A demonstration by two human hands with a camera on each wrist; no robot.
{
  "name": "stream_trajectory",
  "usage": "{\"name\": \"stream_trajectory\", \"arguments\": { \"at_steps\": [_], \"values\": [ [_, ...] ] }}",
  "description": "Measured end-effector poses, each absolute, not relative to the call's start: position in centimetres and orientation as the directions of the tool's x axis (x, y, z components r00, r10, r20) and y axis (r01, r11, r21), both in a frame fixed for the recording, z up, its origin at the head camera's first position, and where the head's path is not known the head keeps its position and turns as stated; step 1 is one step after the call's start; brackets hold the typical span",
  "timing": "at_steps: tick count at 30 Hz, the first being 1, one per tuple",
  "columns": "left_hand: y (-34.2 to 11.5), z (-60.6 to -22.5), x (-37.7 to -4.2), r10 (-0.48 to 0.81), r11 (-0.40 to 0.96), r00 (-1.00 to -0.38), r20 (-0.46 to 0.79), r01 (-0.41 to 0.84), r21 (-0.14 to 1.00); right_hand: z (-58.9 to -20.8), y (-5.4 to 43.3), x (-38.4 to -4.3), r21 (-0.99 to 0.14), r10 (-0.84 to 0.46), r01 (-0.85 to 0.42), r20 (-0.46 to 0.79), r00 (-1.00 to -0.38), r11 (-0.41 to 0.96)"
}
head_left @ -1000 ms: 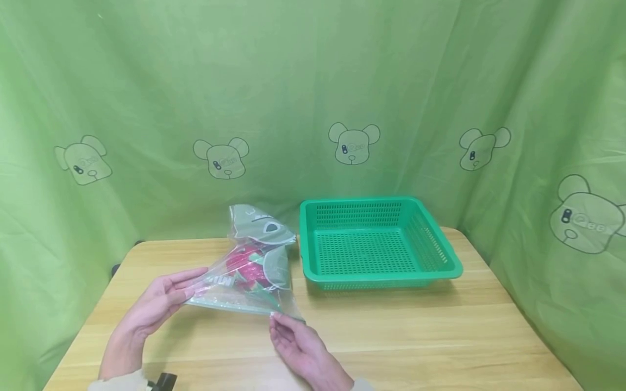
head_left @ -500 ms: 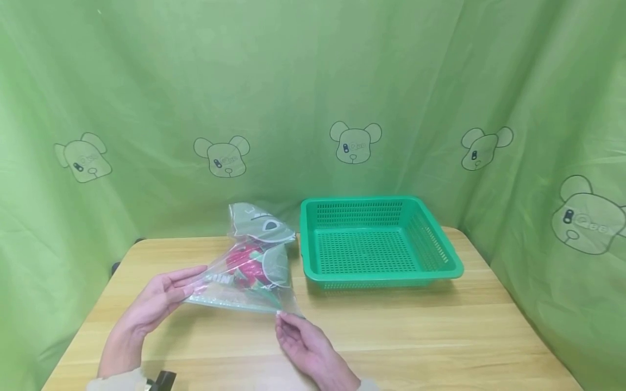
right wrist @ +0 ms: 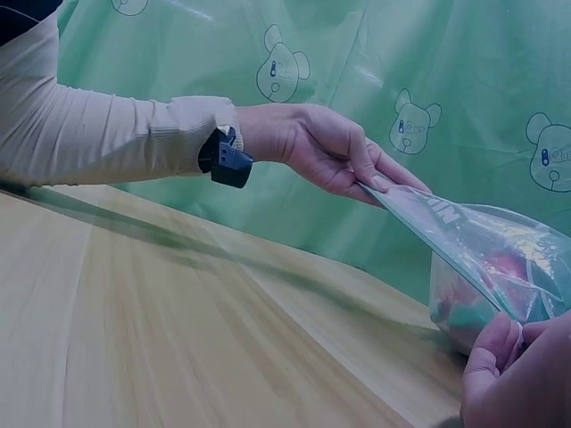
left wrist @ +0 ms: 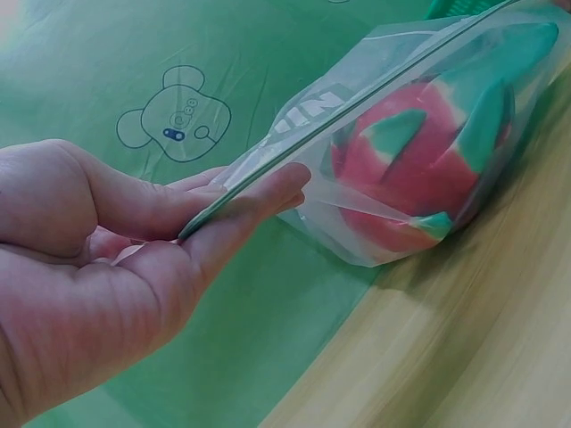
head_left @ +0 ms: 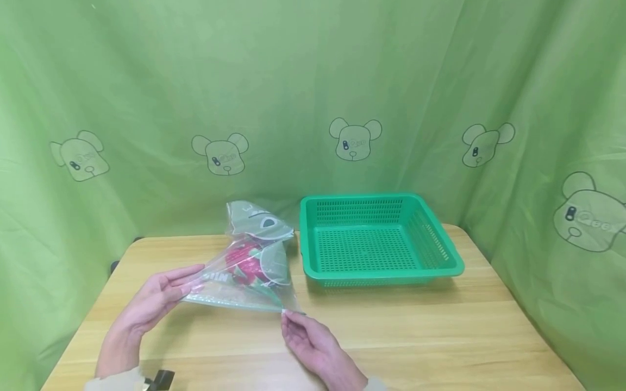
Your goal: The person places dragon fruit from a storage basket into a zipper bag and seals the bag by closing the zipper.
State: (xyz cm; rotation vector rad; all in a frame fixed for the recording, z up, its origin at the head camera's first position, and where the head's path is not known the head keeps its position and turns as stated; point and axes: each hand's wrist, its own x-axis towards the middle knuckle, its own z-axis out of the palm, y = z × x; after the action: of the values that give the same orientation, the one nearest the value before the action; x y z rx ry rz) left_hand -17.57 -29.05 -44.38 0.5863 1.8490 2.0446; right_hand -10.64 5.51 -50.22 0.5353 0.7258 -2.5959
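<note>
A clear plastic zip bag [head_left: 230, 293] with white print lies on the table, its mouth edge stretched toward me. Inside it is a pink dragon fruit [left wrist: 415, 165] with green-tipped scales. My left hand [head_left: 154, 296] pinches the left corner of the zip edge between thumb and fingers, lifted above the tabletop in the right wrist view. Near the edge's right end, my right hand [head_left: 315, 342] pinches the small white zip slider [head_left: 283, 311], largely covered by the fingertips. The far end of the bag is folded up and stands behind the fruit.
To the right of the bag, a green perforated plastic basket [head_left: 381, 276] stands at the back of the wooden table [head_left: 415, 336]. A green curtain [head_left: 293, 81] with bear-head prints encloses the back and sides. A black wrist camera [right wrist: 230, 165] sits on the left cuff.
My right hand has slid a little to the right along the zip edge with the slider. The left hand keeps its hold on the corner, and the fruit stays in place.
</note>
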Motion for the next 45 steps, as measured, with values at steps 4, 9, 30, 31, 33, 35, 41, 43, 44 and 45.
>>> {"name": "stream_trajectory", "arguments": {
  "at_steps": [4,9,30,31,33,35,41,43,44,45],
  "values": [
    [-29.2,-44.4,-17.6,0.491,-0.106,-0.868,0.08,0.031,0.994,-50.2,5.9,-10.6,-0.41,-0.259,0.46,-0.458,-0.851,-0.788],
    [-29.3,-44.4,-17.7,0.496,-0.116,-0.864,0.083,0.029,0.993,-50.2,6.4,-10.6,-0.423,-0.261,0.461,-0.451,-0.854,-0.78],
    [-29.6,-44.6,-17.6,0.494,-0.144,-0.866,0.077,0.006,0.99,-50.3,8.0,-10.5,-0.516,-0.233,0.455,-0.438,-0.868,-0.725],
    [-29.6,-44.6,-17.6,0.493,-0.143,-0.867,0.076,0.006,0.99,-50.4,8.0,-10.6,-0.518,-0.235,0.456,-0.437,-0.869,-0.724],
    [-29.5,-44.6,-17.5,0.491,-0.143,-0.868,0.074,0.004,0.99,-50.4,8.1,-10.6,-0.522,-0.236,0.456,-0.434,-0.869,-0.721],
    [-29.5,-44.5,-17.5,0.489,-0.141,-0.869,0.071,0.002,0.99,-50.5,8.2,-10.6,-0.526,-0.237,0.455,-0.43,-0.871,-0.718],
    [-29.5,-44.6,-17.5,0.499,-0.148,-0.863,0.074,-0.001,0.989,-50.7,8.4,-10.6,-0.545,-0.225,0.445,-0.423,-0.878,-0.71],
    [-29.6,-44.6,-17.5,0.502,-0.148,-0.861,0.081,0.007,0.989,-50.7,8.4,-10.6,-0.552,-0.225,0.443,-0.418,-0.88,-0.706],
    [-29.7,-44.6,-17.5,0.504,-0.146,-0.86,0.085,0.013,0.989,-50.7,8.4,-10.6,-0.555,-0.228,0.443,-0.415,-0.881,-0.704],
    [-29.7,-44.6,-17.5,0.506,-0.145,-0.858,0.09,0.018,0.989,-50.7,8.4,-10.6,-0.557,-0.23,0.444,-0.413,-0.881,-0.702]
  ]
}}
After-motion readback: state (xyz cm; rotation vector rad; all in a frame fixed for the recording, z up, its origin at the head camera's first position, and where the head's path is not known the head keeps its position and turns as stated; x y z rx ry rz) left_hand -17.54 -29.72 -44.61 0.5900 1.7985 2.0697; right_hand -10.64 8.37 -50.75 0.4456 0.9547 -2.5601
